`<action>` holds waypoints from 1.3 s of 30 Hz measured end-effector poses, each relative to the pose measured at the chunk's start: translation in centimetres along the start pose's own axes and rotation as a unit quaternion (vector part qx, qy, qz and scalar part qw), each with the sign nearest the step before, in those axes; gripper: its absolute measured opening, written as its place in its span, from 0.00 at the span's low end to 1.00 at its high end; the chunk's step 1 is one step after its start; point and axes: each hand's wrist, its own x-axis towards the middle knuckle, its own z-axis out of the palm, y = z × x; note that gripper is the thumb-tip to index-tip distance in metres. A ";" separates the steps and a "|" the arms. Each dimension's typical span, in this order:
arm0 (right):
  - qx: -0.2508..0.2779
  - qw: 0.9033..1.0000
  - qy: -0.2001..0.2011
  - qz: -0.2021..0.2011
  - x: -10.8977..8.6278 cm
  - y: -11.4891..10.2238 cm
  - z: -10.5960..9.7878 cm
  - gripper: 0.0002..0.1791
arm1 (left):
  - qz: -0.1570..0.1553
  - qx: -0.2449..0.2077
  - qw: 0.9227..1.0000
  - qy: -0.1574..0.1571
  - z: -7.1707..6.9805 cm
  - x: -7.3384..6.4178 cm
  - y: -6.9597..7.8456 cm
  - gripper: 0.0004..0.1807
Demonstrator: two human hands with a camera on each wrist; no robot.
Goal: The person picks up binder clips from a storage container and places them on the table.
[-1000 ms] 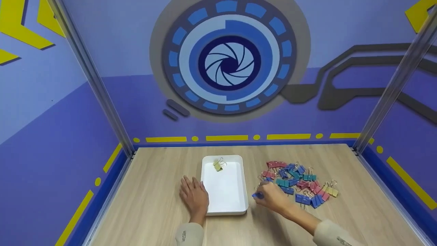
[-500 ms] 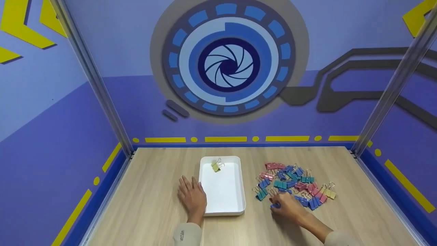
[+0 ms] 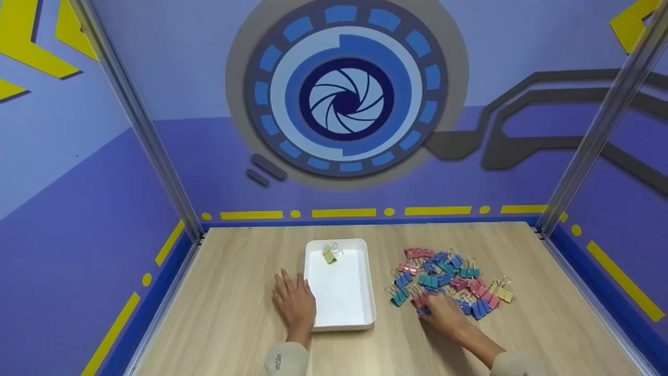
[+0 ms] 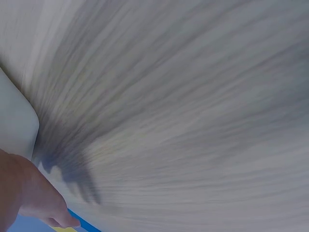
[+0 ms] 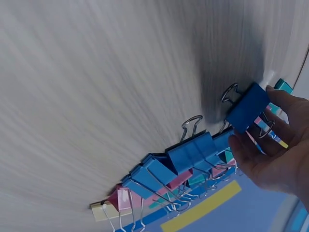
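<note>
My right hand (image 3: 444, 315) is at the near left edge of a heap of colourful binder clips (image 3: 449, 268). In the right wrist view, its thumb and fingers pinch a blue binder clip (image 5: 248, 107) by the ends, with the wire handles sticking out to both sides. Other blue clips (image 5: 192, 151) sit right beside it. Flat on the table, my left hand (image 3: 297, 307) rests against the left side of a white tray (image 3: 371, 292). A yellow binder clip (image 3: 330, 256) lies inside the tray near its far end.
Pink (image 3: 419, 253), teal (image 3: 400, 296), blue and yellow clips (image 3: 504, 294) lie loosely on the wooden table (image 3: 235, 292), right of the tray. Painted walls (image 3: 344, 198) and metal posts (image 3: 141, 115) enclose the table's back and sides.
My right hand has moved right, from beside the tray to the heap's near edge, with a blue clip in its fingers. Teal, blue and pink clips it covered now show. The left hand stays put.
</note>
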 end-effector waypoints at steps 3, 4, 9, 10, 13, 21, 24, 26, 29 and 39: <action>-0.001 1.000 0.001 0.005 0.6 0.0 0.0 0.12 | 0.007 -0.004 1.000 0.002 0.2 0.2 0.0 0.23; 0.002 1.000 -0.001 0.010 0.8 0.0 0.0 0.13 | 0.008 -0.006 1.000 0.002 0.3 0.3 0.0 0.23; 0.010 1.000 0.011 0.011 2.1 -0.5 -0.4 0.11 | 0.008 -0.004 1.000 0.010 0.6 0.5 0.2 0.23; 0.006 1.000 0.021 0.007 2.4 -0.7 -0.5 0.10 | 0.010 -0.003 1.000 0.013 0.7 0.5 0.2 0.23; -0.018 0.998 0.066 -0.013 3.7 -1.3 -0.6 0.10 | 0.017 -0.001 1.000 0.022 0.9 0.5 0.5 0.23; -0.058 0.980 0.163 -0.093 8.3 -3.8 0.3 0.05 | 0.011 -0.021 0.999 0.029 1.1 0.5 1.8 0.23; -0.055 0.979 0.155 -0.117 9.7 -5.1 1.2 0.11 | 0.006 -0.034 0.999 0.029 1.1 0.2 2.2 0.23; -0.054 0.981 0.140 -0.123 10.4 -6.0 1.9 0.15 | 0.011 -0.029 0.999 0.025 1.1 -0.1 2.4 0.23; -0.039 0.988 0.101 -0.114 11.3 -7.4 3.1 0.21 | 0.028 -0.007 1.000 0.012 1.2 -0.6 2.2 0.24; -0.076 0.990 -0.072 -0.096 15.0 -11.7 4.6 0.38 | 0.041 -0.003 0.999 0.028 0.4 -1.3 1.3 0.22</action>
